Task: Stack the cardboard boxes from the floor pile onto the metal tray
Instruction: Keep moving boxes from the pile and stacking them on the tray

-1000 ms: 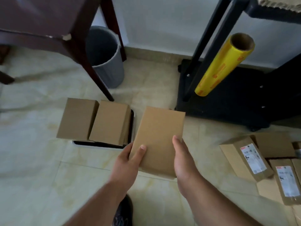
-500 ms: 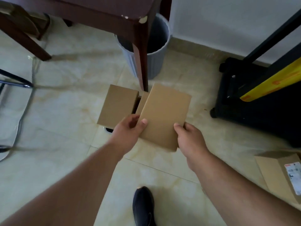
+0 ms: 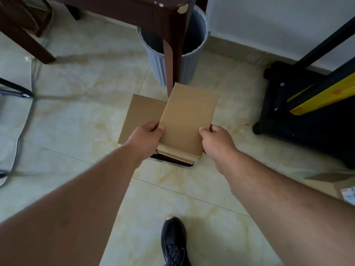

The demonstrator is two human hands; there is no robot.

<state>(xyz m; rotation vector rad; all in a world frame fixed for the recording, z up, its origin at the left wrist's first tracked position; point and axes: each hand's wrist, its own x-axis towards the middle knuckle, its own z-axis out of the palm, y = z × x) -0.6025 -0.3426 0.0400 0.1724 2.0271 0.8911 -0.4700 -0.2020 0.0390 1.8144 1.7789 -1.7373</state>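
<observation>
Both hands hold one flat cardboard box (image 3: 189, 118) above the metal tray (image 3: 178, 163). The left hand (image 3: 147, 140) grips the box at its lower left edge, thumb on the top face and fingers curled beneath. The right hand (image 3: 216, 142) grips the lower right edge in the same manner, fingers curled round the edge. The box extends away from both hands toward the table leg (image 3: 172, 60), so the grip sits at the near end and most of the box lies beyond the fingers.

The held box is tilted slightly to the right and overlaps a second box (image 3: 143, 114) resting on the tray to its left. Under the near edge of the held box a further cardboard edge is visible, lying on the tray. Whether the held box touches it cannot be determined.

The tray rests on the tiled floor (image 3: 76, 112), just in front of a grey bin (image 3: 192, 60). A labelled box (image 3: 343, 191) lies at the right edge. A dark shoe (image 3: 173, 240) stands near the bottom
</observation>
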